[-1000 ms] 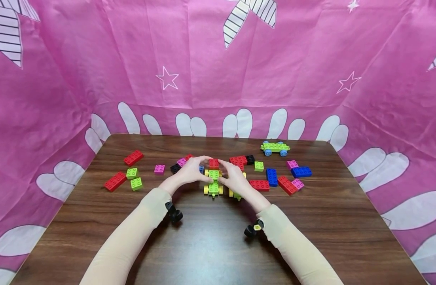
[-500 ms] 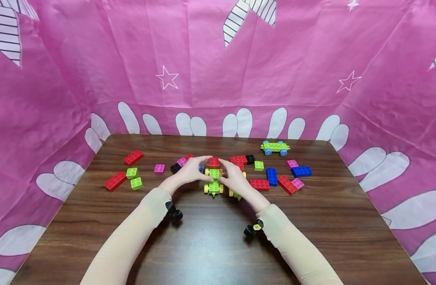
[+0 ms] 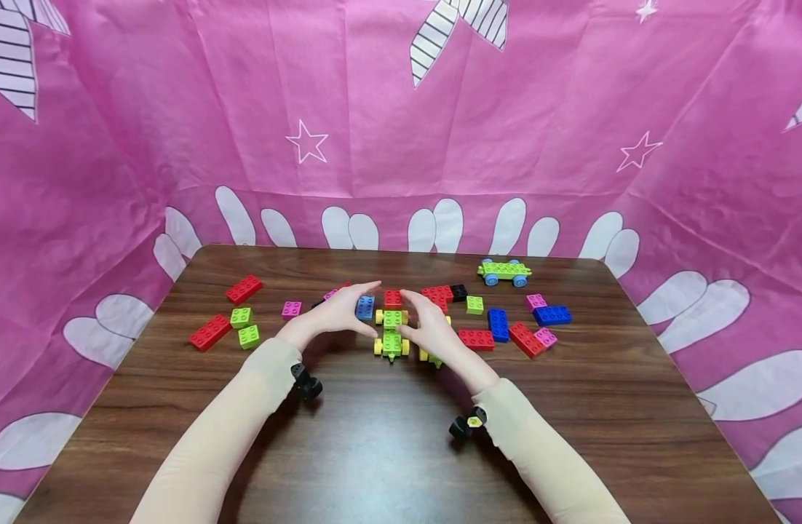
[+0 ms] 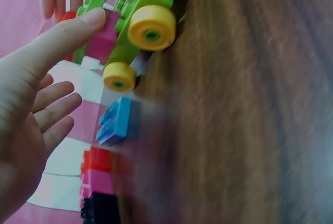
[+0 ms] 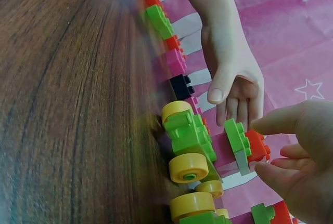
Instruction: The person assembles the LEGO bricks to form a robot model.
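Observation:
A toy car (image 3: pixel 391 345) built of bricks stands upright in the middle, with yellow wheels and a lime-green base. In the right wrist view, its pink middle, a green brick and a red top brick (image 5: pixel 257 146) show. My left hand (image 3: pixel 336 312) is spread in a C shape left of the car, apart from it in the head view. On the other side my right hand (image 3: pixel 431 327) curves likewise, thumb and forefinger apart, fingertips right at the red brick. A second yellow-wheeled car (image 3: pixel 431 358) is partly hidden behind that hand.
Beyond my left hand lies a blue brick (image 3: pixel 364 307). Red bricks (image 3: pixel 209 332) and green bricks (image 3: pixel 248 336) are scattered on the left. A green car base with blue wheels (image 3: pixel 503 271) stands at the back right, above blue bricks (image 3: pixel 552 315). A pink cloth (image 3: pixel 375 109) hangs behind the table.
My left hand has drawn away to the left from the car, opening a gap that uncovers the blue brick. My right hand and the car have hardly moved.

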Action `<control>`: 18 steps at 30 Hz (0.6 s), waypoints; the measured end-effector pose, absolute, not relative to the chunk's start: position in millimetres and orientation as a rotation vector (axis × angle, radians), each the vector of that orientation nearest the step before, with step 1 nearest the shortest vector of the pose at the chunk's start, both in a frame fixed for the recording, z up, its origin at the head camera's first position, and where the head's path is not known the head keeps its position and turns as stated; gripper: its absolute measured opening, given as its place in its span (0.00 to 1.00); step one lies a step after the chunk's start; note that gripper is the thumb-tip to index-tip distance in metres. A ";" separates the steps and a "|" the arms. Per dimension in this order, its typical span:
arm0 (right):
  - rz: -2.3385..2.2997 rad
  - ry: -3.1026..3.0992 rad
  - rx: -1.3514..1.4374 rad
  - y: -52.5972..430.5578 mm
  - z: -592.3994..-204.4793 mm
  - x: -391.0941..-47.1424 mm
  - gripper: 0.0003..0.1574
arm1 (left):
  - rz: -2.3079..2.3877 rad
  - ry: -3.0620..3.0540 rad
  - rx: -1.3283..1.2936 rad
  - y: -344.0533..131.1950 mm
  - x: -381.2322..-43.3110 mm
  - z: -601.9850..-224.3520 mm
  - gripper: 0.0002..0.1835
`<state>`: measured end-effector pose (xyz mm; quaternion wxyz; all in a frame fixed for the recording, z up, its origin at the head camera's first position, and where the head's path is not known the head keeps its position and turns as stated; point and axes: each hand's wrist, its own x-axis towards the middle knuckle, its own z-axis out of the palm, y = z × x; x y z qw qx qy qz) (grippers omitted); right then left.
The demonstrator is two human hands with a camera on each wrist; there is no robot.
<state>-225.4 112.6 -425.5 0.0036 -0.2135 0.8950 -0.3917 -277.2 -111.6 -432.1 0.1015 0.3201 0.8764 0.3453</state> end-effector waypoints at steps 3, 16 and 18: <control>-1.237 2.816 -0.674 112.9 -423.9 -222.3 0.40 | 1.036 2.585 0.953 -117.3 -280.7 -429.1 0.53; -1.328 2.764 -0.697 116.5 -427.3 -216.7 0.37 | 0.792 2.658 0.901 -117.2 -297.5 -428.1 0.48; -1.336 2.763 -0.702 117.2 -427.5 -216.2 0.37 | 0.775 2.662 0.900 -116.1 -299.1 -427.5 0.47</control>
